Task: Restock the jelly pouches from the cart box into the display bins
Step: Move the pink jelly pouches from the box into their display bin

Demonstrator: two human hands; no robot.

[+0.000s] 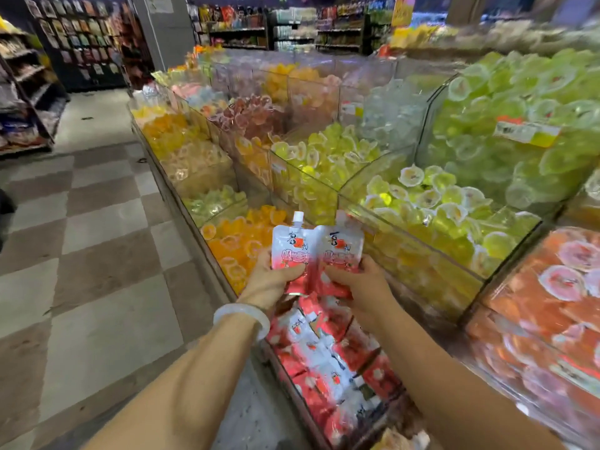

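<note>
Two red-and-white spouted jelly pouches are held side by side above the display. My left hand (271, 280), with a white bangle on its wrist, grips the left pouch (289, 248) by its lower part. The right pouch (341, 250) is gripped at its bottom by my right hand (363, 284). Both pouches stand upright, spouts up. Directly below them a clear display bin (293, 388) holds several more pouches of the same kind (324, 362). The cart box is not in view.
Clear bins of orange jelly cups (237, 245), yellow-green cups (431, 216) and pink-orange cups (552, 287) surround the pouch bin. A checkered floor aisle (91, 254) runs along the left. Shelves of snacks (22, 92) stand at far left and back.
</note>
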